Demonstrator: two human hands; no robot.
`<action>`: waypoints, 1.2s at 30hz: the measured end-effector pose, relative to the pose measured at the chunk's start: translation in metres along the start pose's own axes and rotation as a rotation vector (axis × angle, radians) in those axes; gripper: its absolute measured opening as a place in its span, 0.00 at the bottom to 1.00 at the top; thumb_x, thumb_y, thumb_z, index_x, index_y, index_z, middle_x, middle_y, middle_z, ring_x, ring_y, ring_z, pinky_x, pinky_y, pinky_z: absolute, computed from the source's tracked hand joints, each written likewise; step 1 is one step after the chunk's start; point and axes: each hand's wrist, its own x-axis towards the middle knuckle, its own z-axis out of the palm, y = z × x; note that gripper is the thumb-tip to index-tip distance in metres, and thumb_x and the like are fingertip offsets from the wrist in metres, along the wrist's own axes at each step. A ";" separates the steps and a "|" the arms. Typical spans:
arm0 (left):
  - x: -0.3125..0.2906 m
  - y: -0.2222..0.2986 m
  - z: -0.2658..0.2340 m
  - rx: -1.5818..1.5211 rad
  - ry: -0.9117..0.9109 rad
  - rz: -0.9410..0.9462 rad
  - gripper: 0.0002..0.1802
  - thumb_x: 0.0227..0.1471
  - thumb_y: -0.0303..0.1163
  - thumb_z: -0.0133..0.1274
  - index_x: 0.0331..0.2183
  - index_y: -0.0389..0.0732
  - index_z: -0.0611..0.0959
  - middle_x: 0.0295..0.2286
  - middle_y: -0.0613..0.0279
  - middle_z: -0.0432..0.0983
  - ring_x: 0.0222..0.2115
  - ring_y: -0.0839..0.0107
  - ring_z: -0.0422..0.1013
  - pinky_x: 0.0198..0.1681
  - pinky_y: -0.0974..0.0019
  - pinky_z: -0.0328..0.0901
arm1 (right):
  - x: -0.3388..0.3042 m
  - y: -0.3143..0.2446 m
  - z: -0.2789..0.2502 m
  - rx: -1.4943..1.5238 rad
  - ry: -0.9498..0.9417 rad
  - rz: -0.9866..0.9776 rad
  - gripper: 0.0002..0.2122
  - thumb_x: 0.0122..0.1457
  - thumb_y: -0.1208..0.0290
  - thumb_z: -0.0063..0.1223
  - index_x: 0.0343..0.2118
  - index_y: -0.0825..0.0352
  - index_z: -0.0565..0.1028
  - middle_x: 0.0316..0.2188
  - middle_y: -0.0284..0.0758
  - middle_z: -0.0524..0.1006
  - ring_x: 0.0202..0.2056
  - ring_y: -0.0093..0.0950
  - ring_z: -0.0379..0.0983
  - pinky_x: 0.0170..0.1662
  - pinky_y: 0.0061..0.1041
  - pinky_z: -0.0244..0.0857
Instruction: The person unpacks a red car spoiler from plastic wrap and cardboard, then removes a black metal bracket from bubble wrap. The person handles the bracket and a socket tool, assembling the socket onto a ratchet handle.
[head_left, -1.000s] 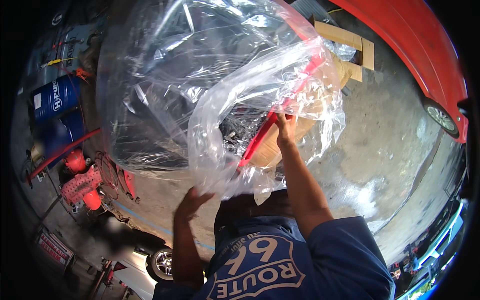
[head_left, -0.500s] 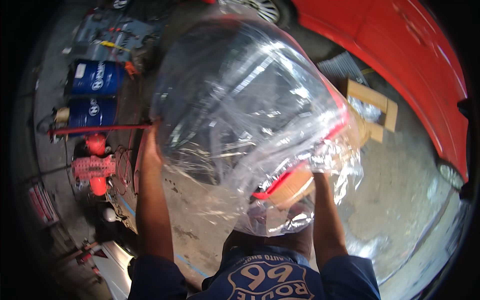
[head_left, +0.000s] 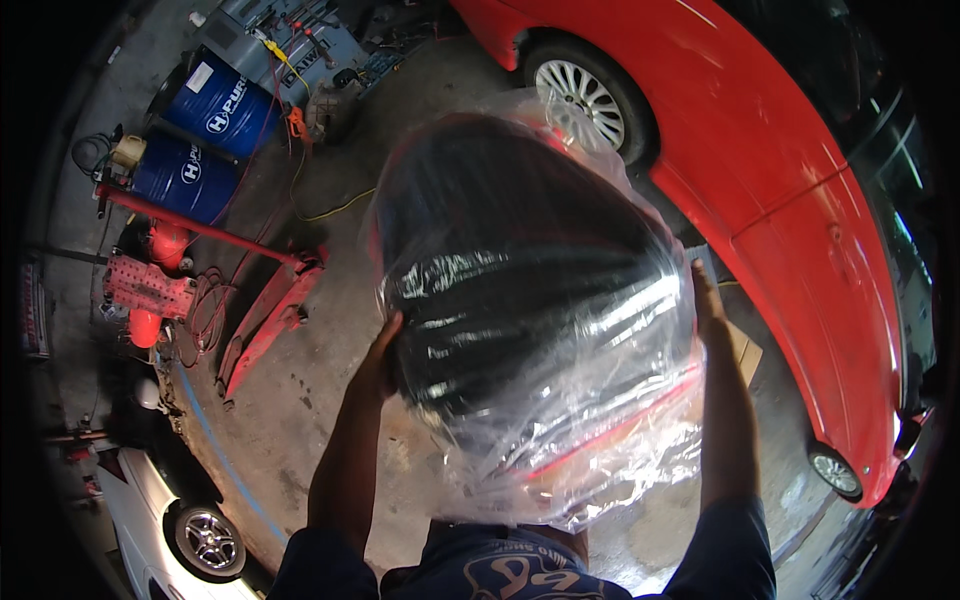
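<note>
A large, bulky black piece with red edging (head_left: 540,250), its exact kind unclear, is wrapped in loose clear plastic film (head_left: 600,470). I hold it up in front of my body. Around its left edge my left hand (head_left: 384,358) is closed, with the fingertips partly hidden behind it. My right hand (head_left: 708,305) grips the opposite edge, fingers up along the side against the film. Crumpled plastic hangs at the end nearest my shirt, and a red strip shows through it.
A red car (head_left: 740,160) stands along the right. At left are a red floor jack (head_left: 265,325), blue drums (head_left: 185,175), a red compressor-like machine (head_left: 150,285) and hoses. A white car (head_left: 150,510) is lower left. A cardboard box (head_left: 745,352) shows beyond my right forearm.
The wrapped piece has turned and come nearer my body, its black face now toward me. My view has swung, showing more of the floor jack and both cars; the cardboard box is mostly hidden.
</note>
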 end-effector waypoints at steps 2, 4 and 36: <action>0.013 -0.006 -0.018 -0.025 -0.009 0.042 0.43 0.61 0.62 0.42 0.65 0.42 0.61 0.61 0.57 0.62 0.59 0.58 0.62 0.60 0.54 0.61 | 0.030 0.011 0.005 -0.013 -0.019 0.028 0.32 0.65 0.41 0.42 0.59 0.66 0.70 0.58 0.37 0.71 0.57 0.33 0.65 0.60 0.34 0.57; 0.030 -0.011 -0.039 -0.268 -0.010 0.022 0.40 0.60 0.62 0.43 0.62 0.43 0.67 0.58 0.55 0.67 0.58 0.58 0.63 0.60 0.54 0.59 | 0.040 0.013 0.004 -0.044 0.037 0.063 0.31 0.65 0.42 0.42 0.59 0.66 0.70 0.58 0.37 0.70 0.57 0.33 0.65 0.60 0.33 0.57; -0.049 -0.221 0.037 -0.611 0.194 -0.032 0.35 0.59 0.60 0.44 0.55 0.43 0.74 0.50 0.54 0.73 0.52 0.60 0.68 0.55 0.56 0.63 | -0.224 -0.015 -0.157 -0.063 0.315 -0.138 0.27 0.68 0.51 0.41 0.61 0.68 0.67 0.58 0.40 0.69 0.59 0.33 0.64 0.62 0.32 0.55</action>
